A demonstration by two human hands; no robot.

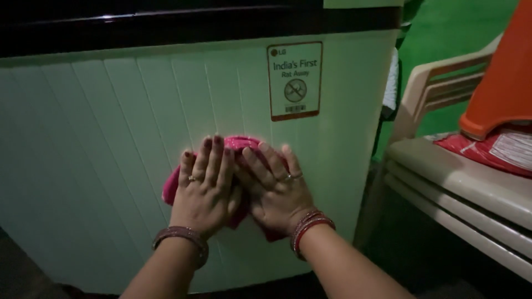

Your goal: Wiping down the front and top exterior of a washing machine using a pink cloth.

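Pink cloth (233, 145) under both hands, left (204, 188) & right (275, 188), flat vs ribbed appliance panel (111, 138)

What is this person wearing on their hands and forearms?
Both forearms are bare, with no sleeves in view. The left hand has a ring on one finger and a stack of dark reddish bangles at the wrist. The right hand also has a ring, with red bangles at its wrist.

hands (241, 185): 2 | pink cloth (244, 145): 1 | washing machine (111, 138): 1 | sticker (295, 81): 1 | plastic chair (460, 182): 1 | orange stool (501, 83): 1
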